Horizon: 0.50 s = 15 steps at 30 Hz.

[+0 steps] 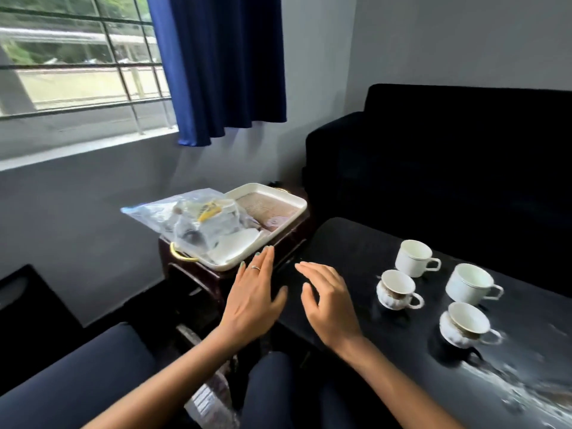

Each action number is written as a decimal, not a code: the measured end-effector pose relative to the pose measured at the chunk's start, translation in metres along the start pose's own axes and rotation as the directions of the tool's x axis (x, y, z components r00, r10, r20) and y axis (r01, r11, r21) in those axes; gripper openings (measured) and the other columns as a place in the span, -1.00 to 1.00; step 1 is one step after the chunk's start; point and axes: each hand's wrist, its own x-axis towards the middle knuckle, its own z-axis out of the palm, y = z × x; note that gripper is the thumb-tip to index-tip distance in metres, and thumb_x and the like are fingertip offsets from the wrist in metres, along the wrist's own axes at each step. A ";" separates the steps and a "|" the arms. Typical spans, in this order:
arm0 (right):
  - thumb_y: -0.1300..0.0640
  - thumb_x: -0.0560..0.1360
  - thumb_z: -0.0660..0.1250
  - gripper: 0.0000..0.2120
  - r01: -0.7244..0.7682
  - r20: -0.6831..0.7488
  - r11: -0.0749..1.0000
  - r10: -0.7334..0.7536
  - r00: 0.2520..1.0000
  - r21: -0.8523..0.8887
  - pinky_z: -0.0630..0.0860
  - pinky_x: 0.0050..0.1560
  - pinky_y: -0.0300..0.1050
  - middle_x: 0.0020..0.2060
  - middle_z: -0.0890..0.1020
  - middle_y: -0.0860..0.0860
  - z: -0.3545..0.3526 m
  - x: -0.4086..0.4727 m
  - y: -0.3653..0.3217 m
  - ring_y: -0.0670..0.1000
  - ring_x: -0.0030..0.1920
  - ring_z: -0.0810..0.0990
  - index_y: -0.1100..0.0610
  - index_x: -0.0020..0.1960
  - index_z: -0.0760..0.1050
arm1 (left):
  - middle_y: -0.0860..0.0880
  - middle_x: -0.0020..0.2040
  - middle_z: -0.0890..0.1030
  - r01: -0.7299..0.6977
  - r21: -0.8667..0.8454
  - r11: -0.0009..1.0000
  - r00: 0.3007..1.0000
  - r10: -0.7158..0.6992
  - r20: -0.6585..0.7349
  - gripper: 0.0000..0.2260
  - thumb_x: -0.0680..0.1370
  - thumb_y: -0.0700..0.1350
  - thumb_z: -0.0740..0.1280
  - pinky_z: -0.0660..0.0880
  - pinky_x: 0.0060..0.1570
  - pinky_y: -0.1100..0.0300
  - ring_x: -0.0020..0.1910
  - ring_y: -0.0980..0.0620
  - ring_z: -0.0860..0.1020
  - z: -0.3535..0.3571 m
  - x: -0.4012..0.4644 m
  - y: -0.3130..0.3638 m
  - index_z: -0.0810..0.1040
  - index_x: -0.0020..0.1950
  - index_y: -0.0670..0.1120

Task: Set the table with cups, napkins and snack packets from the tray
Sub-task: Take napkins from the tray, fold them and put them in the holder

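The left hand [252,297] and right hand [328,305] hover side by side, palms down, over the gap between the dark surface [356,243] and a small wooden stand [198,274]. Both hold nothing. The left fingers are straight and together, their tips at or just over the near rim of the tray [272,193]; contact cannot be confirmed. The right fingers are relaxed and slightly spread, above the near left edge of the surface.

Right of the hands, four cups stand upright on the surface, well apart from its left edge: two patterned cups [397,289] [464,325] nearer, two plain white cups [413,258] [469,283] behind them. The strip of surface between the right hand and the cups is bare.

The tray sits on the stand, beyond the hands. A clear plastic bag [188,218] lies over its left half and overhangs the left rim; white napkins [235,246] show near the front. The contents of the bag are blurred.

A dark sofa [448,150] closes off the far side of the surface. A blue curtain [223,66] hangs beside the window [77,57].
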 end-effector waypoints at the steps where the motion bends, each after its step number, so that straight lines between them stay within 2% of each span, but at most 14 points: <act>1: 0.31 0.45 0.25 -0.66 0.007 0.035 1.000 -0.007 0.999 0.002 0.31 0.25 -0.25 0.13 0.62 0.01 0.009 0.008 -0.005 -0.02 0.19 0.53 0.18 0.20 0.56 | -0.06 0.57 0.06 0.028 0.023 0.999 1.000 -0.028 0.007 -0.29 0.55 0.08 0.21 -0.10 0.50 0.13 0.55 0.03 0.00 -0.005 0.004 -0.011 -0.08 0.57 -0.08; 6: 0.22 0.53 0.19 -0.65 -0.016 0.170 1.000 0.017 0.985 -0.010 0.16 0.31 -0.33 0.24 0.55 -0.01 0.049 0.047 -0.017 -0.05 0.29 0.42 0.15 0.30 0.47 | -0.09 0.58 -0.02 0.125 0.112 0.986 0.986 -0.136 0.092 -0.27 0.57 0.12 0.18 -0.10 0.52 0.05 0.56 -0.02 -0.05 -0.015 0.032 -0.051 -0.14 0.57 -0.11; 10: 0.18 0.54 0.17 -0.64 -0.086 0.225 0.995 0.095 0.970 -0.051 0.25 0.32 -0.19 0.26 0.53 0.04 0.073 0.077 -0.012 0.01 0.28 0.42 0.17 0.32 0.44 | -0.12 0.58 -0.04 0.168 0.157 0.973 0.968 -0.193 0.159 -0.27 0.57 0.13 0.17 -0.10 0.52 0.01 0.56 -0.08 -0.06 -0.012 0.061 -0.074 -0.14 0.56 -0.13; 15: 0.17 0.55 0.18 -0.64 -0.174 0.224 0.981 0.188 0.956 -0.079 0.28 0.32 -0.14 0.26 0.52 0.08 0.096 0.107 -0.001 0.07 0.27 0.43 0.20 0.32 0.43 | -0.13 0.58 -0.04 0.164 0.206 0.965 0.961 -0.204 0.187 -0.26 0.57 0.17 0.15 -0.10 0.52 0.00 0.56 -0.11 -0.05 0.006 0.074 -0.095 -0.14 0.56 -0.15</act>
